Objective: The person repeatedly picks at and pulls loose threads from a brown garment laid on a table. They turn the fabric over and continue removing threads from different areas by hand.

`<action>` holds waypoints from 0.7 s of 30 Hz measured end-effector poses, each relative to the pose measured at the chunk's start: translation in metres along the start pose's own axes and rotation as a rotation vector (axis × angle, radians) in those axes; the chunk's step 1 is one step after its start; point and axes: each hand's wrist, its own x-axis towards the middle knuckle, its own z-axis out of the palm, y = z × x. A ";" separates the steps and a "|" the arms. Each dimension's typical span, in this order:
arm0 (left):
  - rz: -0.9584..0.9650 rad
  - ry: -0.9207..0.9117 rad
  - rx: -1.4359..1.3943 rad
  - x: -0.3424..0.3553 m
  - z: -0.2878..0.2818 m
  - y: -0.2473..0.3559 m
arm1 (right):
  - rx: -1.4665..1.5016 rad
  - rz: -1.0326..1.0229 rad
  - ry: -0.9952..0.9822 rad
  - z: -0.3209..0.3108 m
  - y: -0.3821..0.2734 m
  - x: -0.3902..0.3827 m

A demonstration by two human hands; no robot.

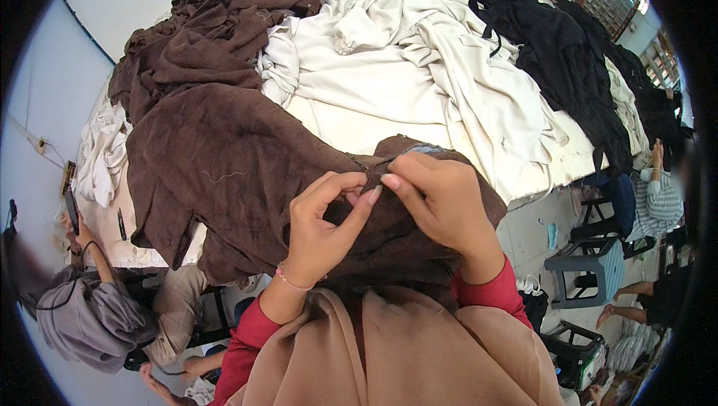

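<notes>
A dark brown cloth (217,148) with stitched edges is spread over the near side of the table and across my lap. At its upper edge, near the middle of the view, my two hands meet almost fingertip to fingertip. My left hand (325,215) is closed, thumb and forefinger nearly together over the cloth; whatever is between them is too small to make out. My right hand (441,196) pinches the cloth's edge, its other fingers curled over the fabric. A pale bluish patch (428,149) shows just beyond my right knuckles. A loose light thread (224,175) lies on the cloth to the left.
White cloth (374,69) covers much of the table (329,118), with a brown heap (202,54) far left and black garments (553,54) far right. A small dark tool (122,224) lies at the left. People sit at both sides; a grey stool (587,267) stands right.
</notes>
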 end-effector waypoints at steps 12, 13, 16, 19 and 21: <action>0.228 0.073 0.345 -0.006 0.002 0.003 | 0.248 -0.156 -0.103 0.007 0.029 0.011; 0.265 0.106 0.359 -0.007 0.002 0.002 | 0.236 -0.158 -0.047 0.010 0.032 0.010; 0.348 0.138 0.340 -0.007 0.003 0.000 | 0.178 -0.184 0.131 0.021 0.035 0.004; 0.391 0.136 0.339 -0.007 0.004 0.001 | 0.186 -0.204 0.291 0.031 0.037 0.001; 0.375 0.134 0.336 -0.007 0.005 0.002 | 0.212 -0.198 0.359 0.036 0.037 0.000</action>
